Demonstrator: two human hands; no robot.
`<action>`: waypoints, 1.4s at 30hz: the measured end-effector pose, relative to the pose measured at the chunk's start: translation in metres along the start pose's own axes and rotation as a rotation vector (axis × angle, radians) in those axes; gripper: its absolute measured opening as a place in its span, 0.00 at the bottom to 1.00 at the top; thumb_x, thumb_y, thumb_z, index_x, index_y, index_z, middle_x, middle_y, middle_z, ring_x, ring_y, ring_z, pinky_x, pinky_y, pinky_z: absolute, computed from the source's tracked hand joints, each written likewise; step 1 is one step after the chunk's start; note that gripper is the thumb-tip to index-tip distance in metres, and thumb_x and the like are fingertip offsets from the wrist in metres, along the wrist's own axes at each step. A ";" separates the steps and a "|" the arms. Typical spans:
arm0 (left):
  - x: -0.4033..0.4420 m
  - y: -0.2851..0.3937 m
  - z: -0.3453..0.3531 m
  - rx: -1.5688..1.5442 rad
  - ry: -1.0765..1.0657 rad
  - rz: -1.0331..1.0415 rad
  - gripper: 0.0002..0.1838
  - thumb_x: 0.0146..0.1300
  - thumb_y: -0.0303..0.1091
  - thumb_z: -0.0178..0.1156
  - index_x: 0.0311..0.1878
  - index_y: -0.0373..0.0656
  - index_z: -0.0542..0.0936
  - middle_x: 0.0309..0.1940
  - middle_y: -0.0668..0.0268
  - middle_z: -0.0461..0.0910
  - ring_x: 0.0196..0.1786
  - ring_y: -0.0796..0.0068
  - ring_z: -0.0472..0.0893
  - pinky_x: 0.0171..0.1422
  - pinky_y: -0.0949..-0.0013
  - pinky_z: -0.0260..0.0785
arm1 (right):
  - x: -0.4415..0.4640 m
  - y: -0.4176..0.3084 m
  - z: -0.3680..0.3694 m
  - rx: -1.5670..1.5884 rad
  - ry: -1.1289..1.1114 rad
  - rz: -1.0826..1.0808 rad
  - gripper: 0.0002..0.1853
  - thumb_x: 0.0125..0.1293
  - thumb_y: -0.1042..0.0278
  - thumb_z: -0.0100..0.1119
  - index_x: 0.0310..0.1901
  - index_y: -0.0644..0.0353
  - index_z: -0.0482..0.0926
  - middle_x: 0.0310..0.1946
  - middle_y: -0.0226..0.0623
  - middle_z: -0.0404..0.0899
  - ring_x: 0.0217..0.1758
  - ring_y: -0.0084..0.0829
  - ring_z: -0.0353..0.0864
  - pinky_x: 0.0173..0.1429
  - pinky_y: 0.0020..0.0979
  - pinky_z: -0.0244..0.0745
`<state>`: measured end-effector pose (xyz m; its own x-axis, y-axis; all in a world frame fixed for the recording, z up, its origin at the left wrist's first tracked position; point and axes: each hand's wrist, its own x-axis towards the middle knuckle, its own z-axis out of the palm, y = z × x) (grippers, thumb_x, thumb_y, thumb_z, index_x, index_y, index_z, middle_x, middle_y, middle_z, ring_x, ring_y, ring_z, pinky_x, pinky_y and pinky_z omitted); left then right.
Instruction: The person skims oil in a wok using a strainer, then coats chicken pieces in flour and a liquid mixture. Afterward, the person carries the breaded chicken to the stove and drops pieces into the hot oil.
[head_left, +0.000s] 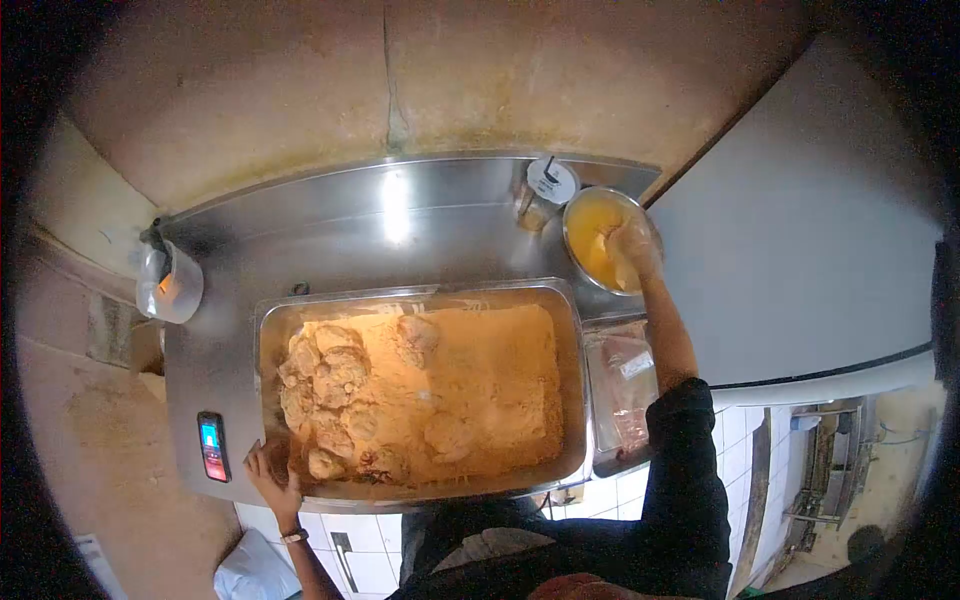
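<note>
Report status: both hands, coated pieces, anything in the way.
Right hand in bowl of yellow liquid, grip unclear. Left hand at near-left corner of tray. Coated pieces mostly tray's left side. Lidded cup close beside bowl, possible snag.

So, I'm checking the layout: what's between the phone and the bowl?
In the head view, the tray, holding orange powder and coated pieces. Bare counter separates it from the phone and bowl.

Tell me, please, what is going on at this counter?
The person's right hand is in a bowl of yellow liquid; whether it holds anything is unclear. The left hand is at the near left corner of a large tray of orange powder, where coated pieces lie mostly on the left.
</note>
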<state>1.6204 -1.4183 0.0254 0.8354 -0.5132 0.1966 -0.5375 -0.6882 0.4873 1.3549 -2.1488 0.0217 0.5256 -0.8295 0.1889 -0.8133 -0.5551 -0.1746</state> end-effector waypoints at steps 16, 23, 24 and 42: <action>-0.005 -0.020 0.009 0.033 0.122 0.102 0.27 0.51 0.39 0.58 0.54 0.34 0.71 0.56 0.48 0.68 0.60 0.48 0.63 0.67 0.50 0.52 | 0.027 0.023 -0.064 0.056 0.173 -0.131 0.07 0.54 0.68 0.60 0.27 0.64 0.77 0.23 0.43 0.80 0.26 0.33 0.79 0.30 0.38 0.73; 0.002 0.003 -0.005 0.036 0.035 0.074 0.26 0.50 0.36 0.58 0.53 0.35 0.72 0.56 0.48 0.68 0.60 0.47 0.63 0.68 0.52 0.51 | 0.016 0.006 -0.062 0.168 0.219 0.044 0.13 0.54 0.68 0.62 0.39 0.63 0.74 0.26 0.39 0.79 0.27 0.29 0.77 0.29 0.34 0.74; 0.002 0.003 -0.003 0.018 0.054 0.051 0.25 0.49 0.35 0.58 0.51 0.36 0.73 0.55 0.49 0.69 0.59 0.48 0.63 0.67 0.52 0.51 | 0.016 0.017 -0.051 0.174 0.214 0.045 0.13 0.54 0.68 0.62 0.39 0.63 0.74 0.26 0.39 0.79 0.27 0.29 0.77 0.29 0.34 0.74; 0.009 0.019 -0.009 -0.031 0.122 0.109 0.17 0.48 0.36 0.60 0.43 0.43 0.76 0.49 0.54 0.72 0.53 0.51 0.67 0.60 0.53 0.58 | -0.136 -0.129 -0.188 0.415 0.050 -0.068 0.14 0.64 0.59 0.54 0.42 0.61 0.78 0.35 0.40 0.81 0.38 0.29 0.80 0.40 0.32 0.76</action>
<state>1.6188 -1.4318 0.0444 0.7812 -0.5163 0.3510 -0.6234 -0.6149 0.4830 1.3415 -1.9522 0.2005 0.5537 -0.7916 0.2584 -0.6020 -0.5949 -0.5327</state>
